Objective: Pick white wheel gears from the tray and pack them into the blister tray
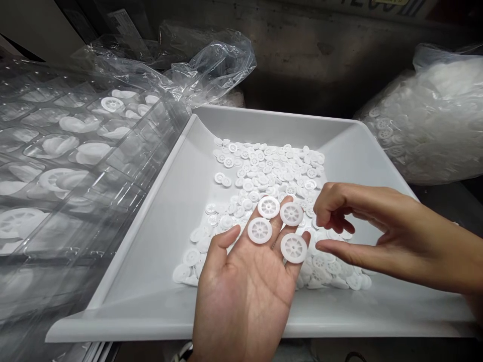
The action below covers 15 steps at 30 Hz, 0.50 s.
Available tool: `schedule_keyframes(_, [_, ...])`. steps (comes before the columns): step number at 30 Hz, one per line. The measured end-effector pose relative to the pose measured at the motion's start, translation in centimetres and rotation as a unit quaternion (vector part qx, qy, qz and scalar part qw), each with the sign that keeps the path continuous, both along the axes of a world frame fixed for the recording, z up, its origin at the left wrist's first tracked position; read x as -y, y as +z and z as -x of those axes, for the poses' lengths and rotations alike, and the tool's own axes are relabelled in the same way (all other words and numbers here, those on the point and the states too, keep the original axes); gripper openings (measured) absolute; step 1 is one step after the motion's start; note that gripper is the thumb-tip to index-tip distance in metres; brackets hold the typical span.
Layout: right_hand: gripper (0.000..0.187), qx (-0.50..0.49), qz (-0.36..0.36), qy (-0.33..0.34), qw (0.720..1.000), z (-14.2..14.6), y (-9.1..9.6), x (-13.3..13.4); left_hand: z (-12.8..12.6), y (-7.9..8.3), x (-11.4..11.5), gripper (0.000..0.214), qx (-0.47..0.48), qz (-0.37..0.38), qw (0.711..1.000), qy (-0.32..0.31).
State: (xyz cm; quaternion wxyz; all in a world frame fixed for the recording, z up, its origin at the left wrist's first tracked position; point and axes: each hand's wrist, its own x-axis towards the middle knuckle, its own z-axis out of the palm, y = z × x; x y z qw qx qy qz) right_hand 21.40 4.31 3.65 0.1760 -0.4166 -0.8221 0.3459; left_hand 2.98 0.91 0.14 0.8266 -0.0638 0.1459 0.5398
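My left hand (245,286) lies palm up over the front of a white tray (158,241), fingers stretched out, with several small white spoked plastic wheels (281,227) resting on its fingertips. My right hand (381,231) hovers just to the right of them, thumb and curled fingers apart, holding nothing that I can see. A heap of the same white wheels (271,173) covers the middle of the tray under both hands.
Clear plastic blister trays (71,151) with white parts in their pockets stand stacked at the left. A crumpled clear bag (211,65) lies behind them. A filled clear bag of white wheels (430,120) sits at the right. A dark wall closes the back.
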Motion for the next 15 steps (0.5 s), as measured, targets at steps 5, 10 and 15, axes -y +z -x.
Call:
schedule_keyframes(5, [0.014, 0.004, -0.012, -0.007, 1.000, 0.03, -0.19, 0.05, -0.01, -0.06, -0.11, 0.045, -0.001, 0.010, 1.000, -0.003])
schedule_keyframes(10, [0.016, 0.004, 0.002, -0.014, 1.000, 0.02, -0.44, 0.03, 0.04, -0.19, 0.21, 0.045, -0.009, 0.018, 1.000, -0.002])
schedule_keyframes(15, [0.018, 0.007, 0.005, -0.017, 1.000, -0.02, -0.69, -0.10, 0.05, -0.14, 0.18, 0.044, 0.004, 0.018, 1.000, -0.005])
